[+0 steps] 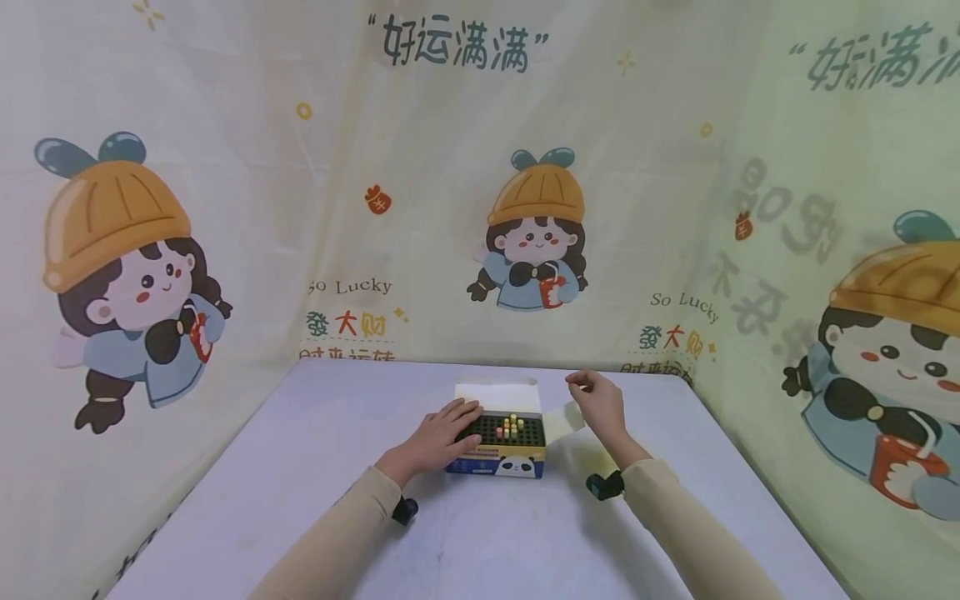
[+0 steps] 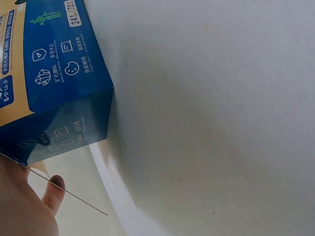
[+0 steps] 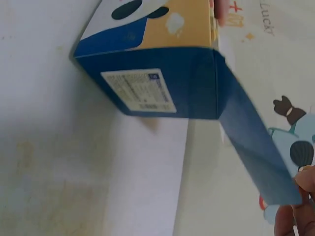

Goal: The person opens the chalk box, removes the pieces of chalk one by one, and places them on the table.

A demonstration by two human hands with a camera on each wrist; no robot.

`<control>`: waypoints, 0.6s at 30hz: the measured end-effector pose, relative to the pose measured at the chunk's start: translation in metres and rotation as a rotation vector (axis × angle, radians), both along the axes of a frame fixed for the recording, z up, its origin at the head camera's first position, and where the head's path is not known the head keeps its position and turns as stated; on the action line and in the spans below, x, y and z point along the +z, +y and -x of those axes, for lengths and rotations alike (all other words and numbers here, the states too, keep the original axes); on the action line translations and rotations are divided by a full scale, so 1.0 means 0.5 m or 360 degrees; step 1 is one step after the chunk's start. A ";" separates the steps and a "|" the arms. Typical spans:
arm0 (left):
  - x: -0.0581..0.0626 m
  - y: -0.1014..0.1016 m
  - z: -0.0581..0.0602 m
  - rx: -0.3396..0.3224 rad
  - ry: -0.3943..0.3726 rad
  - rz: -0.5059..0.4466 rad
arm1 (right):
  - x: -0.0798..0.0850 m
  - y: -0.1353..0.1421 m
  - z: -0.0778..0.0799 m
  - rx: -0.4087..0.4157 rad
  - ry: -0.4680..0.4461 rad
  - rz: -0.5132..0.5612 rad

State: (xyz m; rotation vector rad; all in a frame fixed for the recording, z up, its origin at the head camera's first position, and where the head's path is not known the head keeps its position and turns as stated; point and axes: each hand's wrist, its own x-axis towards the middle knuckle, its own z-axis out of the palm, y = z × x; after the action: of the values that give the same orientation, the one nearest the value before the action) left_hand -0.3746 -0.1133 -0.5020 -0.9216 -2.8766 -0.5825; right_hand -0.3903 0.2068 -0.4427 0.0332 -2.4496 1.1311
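Panda box (image 1: 483, 465): on the bench (image 1: 450, 550), roughly midway between its left and right edges and toward its far edge, printed front facing the person.
Lid (image 1: 498, 398): raised at the back of the box, pale inside showing.
Black tray (image 1: 489, 427): seated in the box, a grid of holes, many of them unfilled.
Coloured sticks (image 1: 513, 427): a small cluster, yellow, orange and red, upright in the tray's right half.
Side flap (image 1: 561, 423): folded outward from the box's right end, its outer end at the right hand.
Left grip (image 1: 442, 436): fingers long and spread across the left part of the box top, thumb apart; resting there, wrapped around nothing.
Right grip (image 1: 602, 408): fingers bent in toward the thumb, just beyond the flap's end — whether they pinch the flap, something small or nothing, I cannot tell.
Step in hand: probably steadying the box with the left while the right works by the flap.
Next move: seems to call for a light, steady left palm and careful right fingertips — a knock on the flap could shift the box or tip the sticks.
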 end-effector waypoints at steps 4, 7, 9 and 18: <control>0.000 0.000 -0.001 0.0001 -0.0001 -0.0029 | 0.004 -0.027 -0.004 0.0053 0.0025 -0.0032; 0.002 -0.001 0.000 0.0015 -0.0011 -0.0018 | 0.004 -0.048 -0.009 0.0112 0.0021 -0.0060; 0.003 -0.001 0.001 0.0019 -0.0006 -0.0012 | 0.004 -0.063 -0.014 0.0152 0.0003 -0.0081; 0.003 -0.003 0.000 0.0005 0.0000 0.0014 | 0.005 -0.103 -0.029 0.0210 -0.0126 -0.0348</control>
State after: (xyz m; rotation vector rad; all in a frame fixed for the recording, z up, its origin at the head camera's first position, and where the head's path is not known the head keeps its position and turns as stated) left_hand -0.3747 -0.1148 -0.5004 -0.9177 -2.8821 -0.5702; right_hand -0.3758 0.1551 -0.4402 0.2231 -2.6654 0.9271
